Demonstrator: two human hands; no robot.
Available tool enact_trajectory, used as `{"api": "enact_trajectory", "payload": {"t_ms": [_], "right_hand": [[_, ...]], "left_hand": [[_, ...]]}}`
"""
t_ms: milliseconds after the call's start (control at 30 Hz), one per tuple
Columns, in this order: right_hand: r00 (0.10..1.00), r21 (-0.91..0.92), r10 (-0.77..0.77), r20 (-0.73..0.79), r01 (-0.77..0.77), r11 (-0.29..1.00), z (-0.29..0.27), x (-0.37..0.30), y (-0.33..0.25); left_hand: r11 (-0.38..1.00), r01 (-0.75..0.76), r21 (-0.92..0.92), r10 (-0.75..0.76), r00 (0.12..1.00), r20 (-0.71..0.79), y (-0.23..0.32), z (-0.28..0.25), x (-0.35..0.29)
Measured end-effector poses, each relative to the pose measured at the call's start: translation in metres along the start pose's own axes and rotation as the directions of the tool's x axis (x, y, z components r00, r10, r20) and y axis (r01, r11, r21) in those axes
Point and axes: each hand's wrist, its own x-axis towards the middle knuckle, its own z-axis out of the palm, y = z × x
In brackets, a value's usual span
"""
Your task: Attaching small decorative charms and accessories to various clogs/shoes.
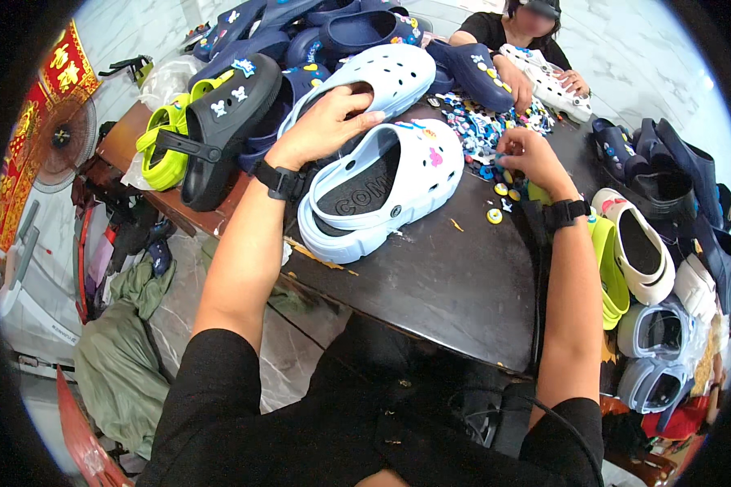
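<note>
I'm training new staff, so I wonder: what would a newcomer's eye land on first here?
Probably the pale blue clog near the picture's centre, on the dark table, with the left hand at a matching clog just behind it. Next, the colourful heap of charms beyond it to the right, with the right hand at its edge. Then the navy clogs crowding the far side.

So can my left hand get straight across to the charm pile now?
Probably not straight: your left hand is on the farther light blue clog, and the toes of that and the nearer light blue clog sit between it and the charm pile. The way over them looks free.
</note>
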Motion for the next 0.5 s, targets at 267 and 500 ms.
{"api": "enact_trajectory", "payload": {"t_ms": [267, 500], "right_hand": [[0.916, 0.396, 0.136, -0.378, 0.027, 0.918, 0.002, 0.014, -0.04], [0.86, 0.376, -0.019, -0.51, 0.243, 0.894, 0.007, 0.054, -0.104]], "left_hand": [[0.998, 0.017, -0.06, -0.014, 0.999, 0.047, 0.004, -0.005, -0.004], [0.997, -0.045, -0.056, 0.048, 0.998, 0.043, 0.003, -0.004, -0.005]]}}
